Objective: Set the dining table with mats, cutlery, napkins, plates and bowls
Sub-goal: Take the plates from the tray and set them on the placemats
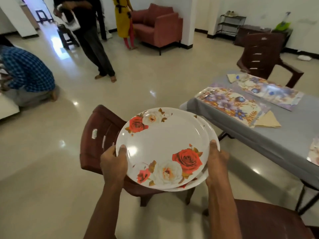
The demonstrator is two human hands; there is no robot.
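Note:
I carry a stack of white plates (164, 145) printed with red and cream roses, held level in front of me. My left hand (113, 163) grips the stack's left rim, thumb on top. Gripping the right rim is my right hand (216, 161), also thumb on top. To the right stands the dining table (276, 140) under a grey cloth. On it lie two floral mats, the nearer mat (229, 104) and the farther mat (269, 90), each with a folded beige napkin: one napkin (268, 120) near, another napkin (231, 77) far. Cutlery (209, 91) rests on the nearer mat's far end.
A brown plastic chair (101, 135) stands right below the plates, another brown chair (264, 221) at bottom right, a third chair (265, 56) beyond the table. A third mat's edge (314, 152) shows at far right. One person crouches at left (27, 75); two people stand by a red armchair (158, 26).

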